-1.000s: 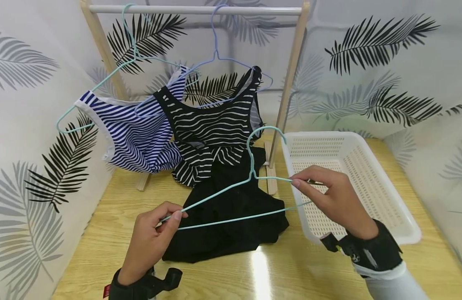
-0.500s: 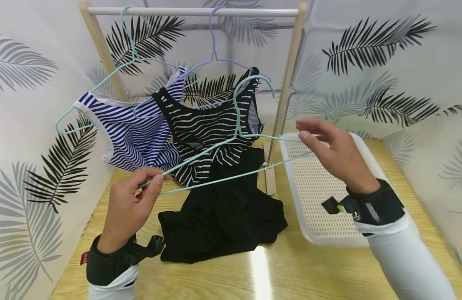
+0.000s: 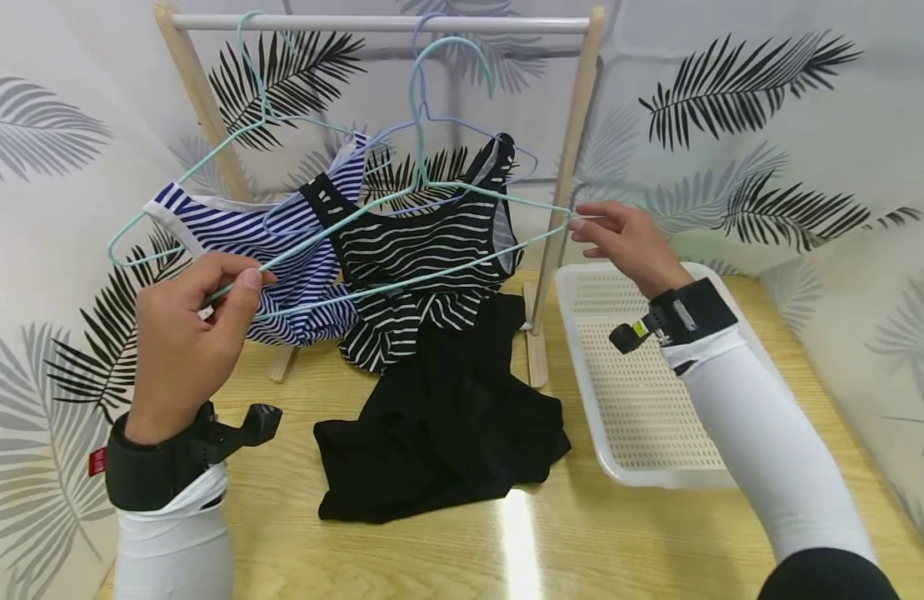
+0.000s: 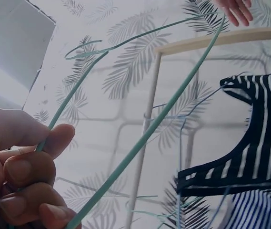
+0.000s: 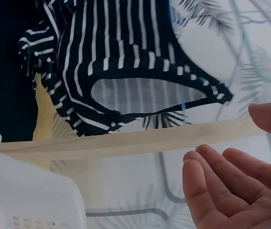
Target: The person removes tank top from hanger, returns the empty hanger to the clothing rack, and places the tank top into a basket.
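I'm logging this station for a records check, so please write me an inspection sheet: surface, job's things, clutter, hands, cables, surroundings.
Surface: wood-grain table, with a bright glare streak near the front.
Job's things: green hanger, bare, held up in front of the rack; blue-striped top and black-striped top hang from that rack.
Clutter (loose items): black cloth lying on the table; white basket to its right.
Left hand: pinches one arm of the green hanger.
Right hand: fingers parted, by the hanger's other end; contact unclear.
Cables: nothing seen.
Surroundings: leaf-print sheeting behind and at both sides.
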Available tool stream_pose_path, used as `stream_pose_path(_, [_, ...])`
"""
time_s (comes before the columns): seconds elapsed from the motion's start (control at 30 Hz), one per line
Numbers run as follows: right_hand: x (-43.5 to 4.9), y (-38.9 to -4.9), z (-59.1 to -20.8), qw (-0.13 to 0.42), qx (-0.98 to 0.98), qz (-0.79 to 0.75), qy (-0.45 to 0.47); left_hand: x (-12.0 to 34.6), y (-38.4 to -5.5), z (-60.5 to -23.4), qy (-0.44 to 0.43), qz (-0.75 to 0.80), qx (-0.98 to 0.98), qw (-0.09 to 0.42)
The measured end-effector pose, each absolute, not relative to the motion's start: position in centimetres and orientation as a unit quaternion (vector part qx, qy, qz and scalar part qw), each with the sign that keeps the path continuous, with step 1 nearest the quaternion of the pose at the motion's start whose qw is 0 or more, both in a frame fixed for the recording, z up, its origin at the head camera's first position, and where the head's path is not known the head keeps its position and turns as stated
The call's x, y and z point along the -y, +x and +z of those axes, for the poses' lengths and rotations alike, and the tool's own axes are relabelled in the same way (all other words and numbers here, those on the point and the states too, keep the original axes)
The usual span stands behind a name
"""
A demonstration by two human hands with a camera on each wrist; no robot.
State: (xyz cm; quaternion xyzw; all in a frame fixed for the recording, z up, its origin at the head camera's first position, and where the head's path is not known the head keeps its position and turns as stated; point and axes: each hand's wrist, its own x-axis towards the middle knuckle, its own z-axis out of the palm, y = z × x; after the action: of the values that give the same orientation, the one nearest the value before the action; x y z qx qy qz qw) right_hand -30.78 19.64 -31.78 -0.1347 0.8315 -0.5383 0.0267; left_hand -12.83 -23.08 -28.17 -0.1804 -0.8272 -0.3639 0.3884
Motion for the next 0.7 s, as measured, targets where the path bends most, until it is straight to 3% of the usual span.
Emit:
stream_pose_path(0.23, [-18.6,-33.4,-31.9,0.004,-0.858,-0.500,-0.116,23.7,-14.4,-26.2,-0.166,-0.351,0.832,0.397])
stream_pose_path(0.7, [-17.8,-35.2,-34.9,-0.089,-0.862,-0.455,-0.203,23.0,-18.9,-25.1,-0.142,-0.362,0.839,0.380])
